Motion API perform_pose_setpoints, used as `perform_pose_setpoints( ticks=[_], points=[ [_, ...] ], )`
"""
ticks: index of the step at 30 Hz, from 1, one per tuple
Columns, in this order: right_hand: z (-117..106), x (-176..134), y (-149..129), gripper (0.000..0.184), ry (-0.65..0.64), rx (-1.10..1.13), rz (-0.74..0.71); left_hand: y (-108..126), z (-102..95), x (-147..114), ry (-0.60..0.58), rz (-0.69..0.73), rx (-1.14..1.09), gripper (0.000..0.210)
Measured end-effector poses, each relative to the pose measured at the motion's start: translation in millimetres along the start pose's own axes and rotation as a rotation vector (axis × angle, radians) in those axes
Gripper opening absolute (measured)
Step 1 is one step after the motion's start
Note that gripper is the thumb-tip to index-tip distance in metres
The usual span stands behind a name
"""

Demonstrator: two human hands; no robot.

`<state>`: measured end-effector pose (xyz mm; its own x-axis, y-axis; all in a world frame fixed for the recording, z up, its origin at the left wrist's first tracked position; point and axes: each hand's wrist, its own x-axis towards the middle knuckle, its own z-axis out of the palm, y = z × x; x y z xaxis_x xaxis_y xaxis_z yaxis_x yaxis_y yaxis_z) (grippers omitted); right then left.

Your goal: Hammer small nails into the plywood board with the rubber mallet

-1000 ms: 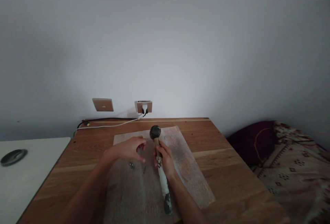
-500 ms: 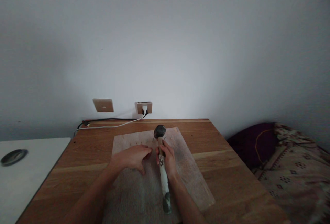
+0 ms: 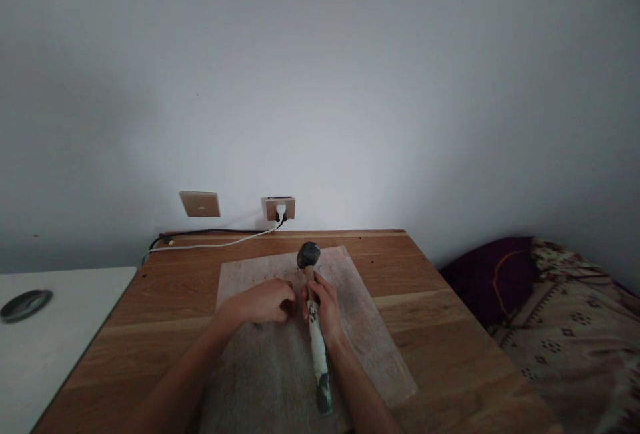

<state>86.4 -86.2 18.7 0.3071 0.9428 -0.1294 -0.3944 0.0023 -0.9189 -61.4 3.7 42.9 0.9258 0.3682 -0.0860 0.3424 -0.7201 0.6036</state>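
Observation:
My right hand (image 3: 326,311) is closed around the upper handle of a hammer (image 3: 317,347), just below its dark rounded head (image 3: 309,255). The handle is bare wood near the head, white and worn along the middle, and dark at the end towards me. To its left, my left hand (image 3: 270,301) is closed with the fingers curled in; what they hold, if anything, is hidden. Both hands are over a thin, greyish wooden board (image 3: 250,381). A row of small nail-like bits (image 3: 265,279) runs along the board's far part, partly blocked by the hands and the hammer.
Under the board is a brown wooden table (image 3: 440,347), its far edge against a white wall. Cables (image 3: 215,245) run along the back to a socket (image 3: 281,209). A white surface at left bears a dark oval object (image 3: 26,305). Patterned fabric (image 3: 565,341) lies at right.
My left hand has gone from spread thumb and fingers to a curled, closed shape at nearly the same spot. The right hand and hammer have barely moved.

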Motion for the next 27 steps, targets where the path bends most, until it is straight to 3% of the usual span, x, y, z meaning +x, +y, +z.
perform_pose_setpoints(
  ticks=[2,7,14,19,27],
  points=[
    [-1,1,1,0.03,0.003,0.002,0.008,-3,1.0,0,-0.002,-0.012,0.042,0.021],
    [-3,1,3,0.032,-0.003,-0.004,0.03,-11,-5.4,-4,0.13,-0.183,0.211,0.02],
    [1,0,3,0.031,0.011,0.002,0.028,-29,-22.5,-19,0.158,-0.297,0.259,0.013],
    [1,2,5,0.033,0.015,0.007,0.03,-39,-21.8,-22,0.153,-0.29,0.263,0.021],
    [0,2,5,0.031,0.008,-0.006,0.012,-36,-23.4,-24,0.155,-0.238,0.162,0.023]
  ],
)
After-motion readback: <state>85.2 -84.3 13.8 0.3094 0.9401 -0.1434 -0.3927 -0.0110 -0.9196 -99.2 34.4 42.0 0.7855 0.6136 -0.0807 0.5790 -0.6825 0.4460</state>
